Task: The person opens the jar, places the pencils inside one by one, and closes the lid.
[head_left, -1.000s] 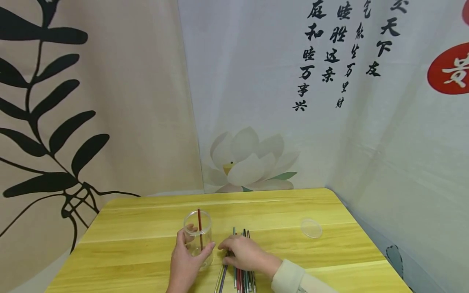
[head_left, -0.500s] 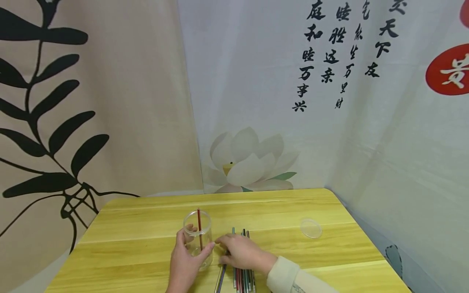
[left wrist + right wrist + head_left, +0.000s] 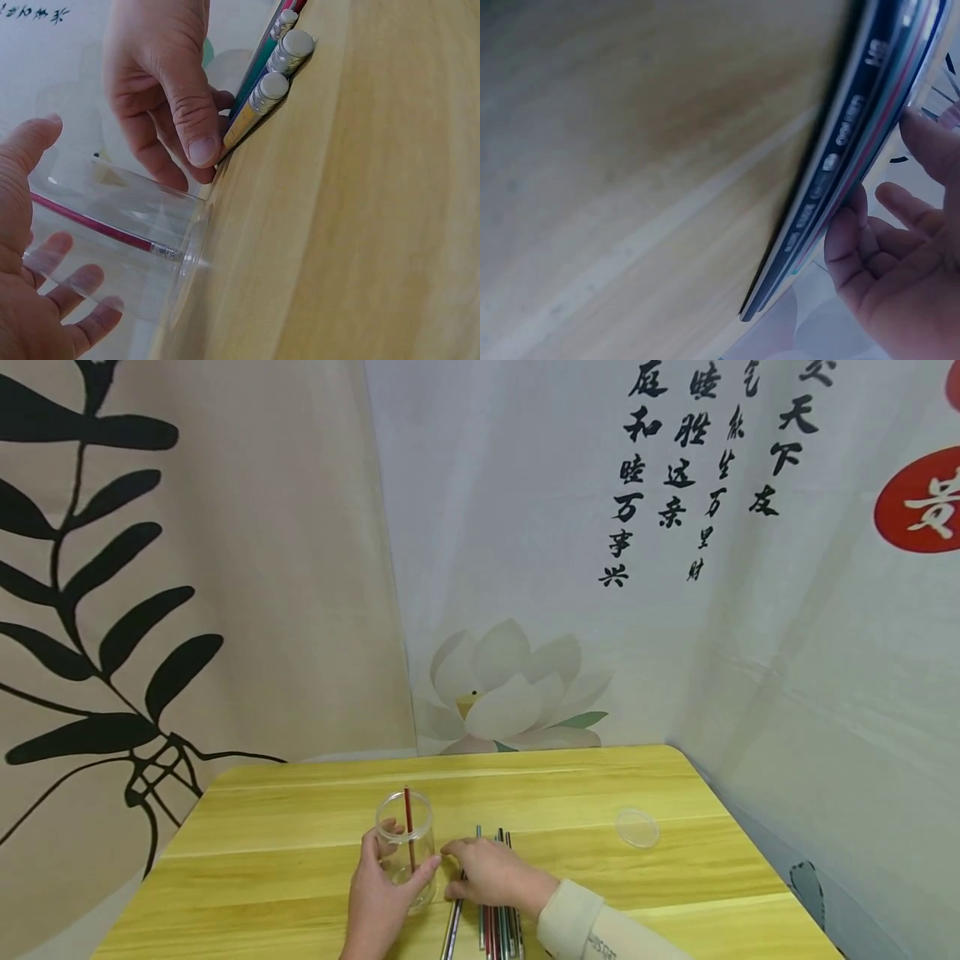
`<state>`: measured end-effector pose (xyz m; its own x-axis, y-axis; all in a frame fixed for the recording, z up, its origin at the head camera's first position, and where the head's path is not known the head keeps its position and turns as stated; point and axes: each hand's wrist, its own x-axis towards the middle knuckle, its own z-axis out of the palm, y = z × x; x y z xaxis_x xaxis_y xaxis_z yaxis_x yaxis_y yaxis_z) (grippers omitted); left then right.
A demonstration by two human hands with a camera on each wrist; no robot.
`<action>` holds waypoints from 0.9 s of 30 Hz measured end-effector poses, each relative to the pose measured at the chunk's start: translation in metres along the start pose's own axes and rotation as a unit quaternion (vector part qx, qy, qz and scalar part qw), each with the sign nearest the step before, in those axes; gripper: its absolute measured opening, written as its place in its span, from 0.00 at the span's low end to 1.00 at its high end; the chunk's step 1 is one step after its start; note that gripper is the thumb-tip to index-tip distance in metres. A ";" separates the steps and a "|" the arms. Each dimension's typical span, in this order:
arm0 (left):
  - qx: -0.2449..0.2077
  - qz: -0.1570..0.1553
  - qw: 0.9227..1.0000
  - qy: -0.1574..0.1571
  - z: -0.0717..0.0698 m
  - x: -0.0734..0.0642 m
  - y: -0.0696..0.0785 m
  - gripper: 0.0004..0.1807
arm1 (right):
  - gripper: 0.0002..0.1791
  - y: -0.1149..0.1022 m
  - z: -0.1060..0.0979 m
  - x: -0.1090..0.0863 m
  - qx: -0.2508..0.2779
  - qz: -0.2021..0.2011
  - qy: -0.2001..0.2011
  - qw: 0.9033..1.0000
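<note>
While the left hand (image 3: 378, 889) wraps thumb and fingers round the clear plastic jar (image 3: 423, 843), which stands upright on the wood-grain table (image 3: 300, 827), one red pencil (image 3: 408, 818) stands slightly tilted inside, its metal ferrule down by the base. Just beside the jar, the right hand (image 3: 491, 872) has its thumb and fingers bent in on a yellow pencil (image 3: 247, 124), apparently pinching it; how firm that grip is, I cannot tell. A dark pencil (image 3: 289, 52) lies alongside the yellow one, and a row of pencils (image 3: 504, 931), among them a black pencil (image 3: 836, 150) printed HB, runs partly beneath the palm.

The likeliest trouble is catching two pencils instead of one, since the yellow and dark shafts lie so close. The row could also scatter: if the right palm sags onto it, loose shafts may roll apart. The jar seems the other weak spot. It looks light, so a knock from the right fingers, right by the left thumb, could tip it should the left hold slacken. Its see-through rim would be easy to misjudge, and a pencil striking it might slip free. The clear round lid (image 3: 637, 828) lies well apart from both hands, so a snag there seems unlikely.
</note>
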<state>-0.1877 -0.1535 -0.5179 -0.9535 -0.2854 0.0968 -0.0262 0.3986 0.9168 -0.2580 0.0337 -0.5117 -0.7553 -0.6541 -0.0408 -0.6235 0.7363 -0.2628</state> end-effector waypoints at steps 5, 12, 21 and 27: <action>0.002 0.002 1.000 0.004 0.000 0.000 0.001 0.51 | 0.35 0.001 -0.002 0.000 0.002 0.001 -0.001 1.000; 0.010 0.003 1.000 0.004 0.000 0.000 0.000 0.51 | 0.34 0.002 -0.002 -0.001 0.006 0.003 -0.006 1.000; 0.010 0.003 1.000 0.003 0.000 -0.001 0.001 0.54 | 0.33 0.003 -0.002 -0.003 0.012 -0.003 -0.007 1.000; 0.004 0.004 1.000 0.003 0.000 0.000 -0.001 0.54 | 0.32 0.003 -0.002 -0.003 0.013 -0.003 -0.007 1.000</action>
<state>-0.1877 -0.1533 -0.5187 -0.9519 -0.2870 0.1069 -0.0208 0.4086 0.9125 -0.2581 0.0381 -0.5109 -0.7489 -0.6605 -0.0537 -0.6216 0.7282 -0.2887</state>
